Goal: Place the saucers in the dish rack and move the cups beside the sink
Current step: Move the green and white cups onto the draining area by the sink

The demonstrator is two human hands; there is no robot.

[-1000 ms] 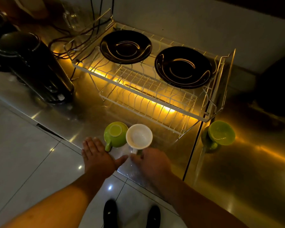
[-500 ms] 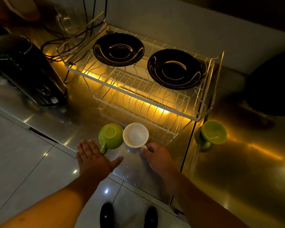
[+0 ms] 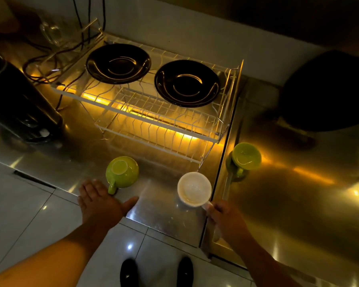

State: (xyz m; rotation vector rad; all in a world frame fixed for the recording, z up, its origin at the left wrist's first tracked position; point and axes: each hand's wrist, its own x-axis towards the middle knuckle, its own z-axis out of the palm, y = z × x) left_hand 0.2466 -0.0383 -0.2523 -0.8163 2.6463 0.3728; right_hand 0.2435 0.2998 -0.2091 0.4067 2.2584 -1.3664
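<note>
Two black saucers lie flat on the top tier of the white wire dish rack: the left saucer and the right saucer. A green cup stands on the steel counter with its handle toward me. My left hand rests flat and open at the counter edge, just touching that handle. My right hand grips the handle of a white cup, held near the counter's right seam. A second green cup stands on the steel surface to the right.
A black kettle-like appliance sits at the left with dark cables and a glass jug behind the rack. A large dark round object fills the back right. The tiled floor and my shoes show below.
My right hand has carried the white cup from beside the left green cup rightward, toward the counter seam. My left hand stayed flat at the counter edge.
</note>
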